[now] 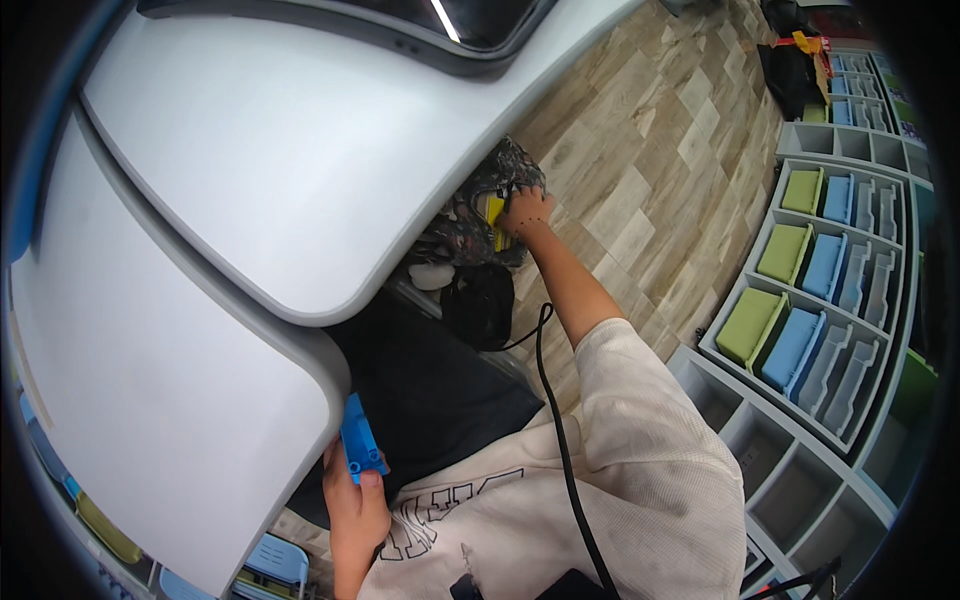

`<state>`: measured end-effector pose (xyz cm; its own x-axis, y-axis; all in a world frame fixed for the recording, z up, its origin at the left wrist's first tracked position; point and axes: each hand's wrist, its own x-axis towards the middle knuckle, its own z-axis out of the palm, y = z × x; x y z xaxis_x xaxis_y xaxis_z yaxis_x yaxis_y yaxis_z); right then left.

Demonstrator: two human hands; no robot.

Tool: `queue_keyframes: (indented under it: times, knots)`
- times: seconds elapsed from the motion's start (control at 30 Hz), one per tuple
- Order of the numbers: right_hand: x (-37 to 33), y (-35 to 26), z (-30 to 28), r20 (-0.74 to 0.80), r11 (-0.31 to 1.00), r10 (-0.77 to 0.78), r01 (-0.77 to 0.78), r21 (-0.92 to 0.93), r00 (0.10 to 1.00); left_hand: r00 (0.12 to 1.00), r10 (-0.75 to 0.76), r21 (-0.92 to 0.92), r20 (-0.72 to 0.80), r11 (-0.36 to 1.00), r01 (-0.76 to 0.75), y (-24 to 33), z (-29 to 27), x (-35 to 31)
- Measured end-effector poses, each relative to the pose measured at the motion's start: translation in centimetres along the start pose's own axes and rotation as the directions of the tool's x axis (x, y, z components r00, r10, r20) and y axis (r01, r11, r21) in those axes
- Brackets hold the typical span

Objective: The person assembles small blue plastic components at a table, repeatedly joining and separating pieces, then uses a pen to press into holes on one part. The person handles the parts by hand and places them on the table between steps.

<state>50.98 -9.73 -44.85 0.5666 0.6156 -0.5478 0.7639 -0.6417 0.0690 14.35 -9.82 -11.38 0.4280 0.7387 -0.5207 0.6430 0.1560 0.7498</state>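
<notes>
In my left hand (357, 510), low in the head view beside the table's corner, is a blue plastic piece (361, 440) with two round holes near one end. The thumb presses against its lower end. My right hand (527, 210) reaches out to a dark patterned bag (437, 240) beneath the table edge. Its fingers are bent over the bag's rim. Inside the bag's opening, right beside these fingers, a yellow thing (497, 215) shows; most of it is hidden. A black pouch-like item (478, 305) and a white rounded object (432, 276) lie just nearer than the bag.
White tabletops (270, 130) with rounded corners fill the left, and a black-framed device (460, 35) rests on the far one. A black cable (560, 430) runs down across my shirt. Along the right stand shelves with green bins (752, 325) and blue bins (793, 347) over a wood-pattern floor (640, 180).
</notes>
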Motion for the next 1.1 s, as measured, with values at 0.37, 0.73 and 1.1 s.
queue_keyframes:
  times: [0.37,0.73,1.1]
  knots:
    - [4.2,-2.1,2.4,0.220,0.821,0.399,-0.454,0.346,0.890,0.998,0.029,0.110,-0.053,0.994,-0.023,-1.9,-0.2,-1.6]
    - [5.6,2.8,5.4,-0.029,0.809,0.032,-0.009,0.588,0.999,0.996,0.054,0.030,-0.071,0.998,-0.052,-1.5,1.9,-1.0]
    - [3.2,1.8,3.0,-0.190,0.810,-0.115,0.203,0.550,0.975,0.987,0.158,0.067,-0.022,0.985,-0.156,-0.4,0.9,-3.7]
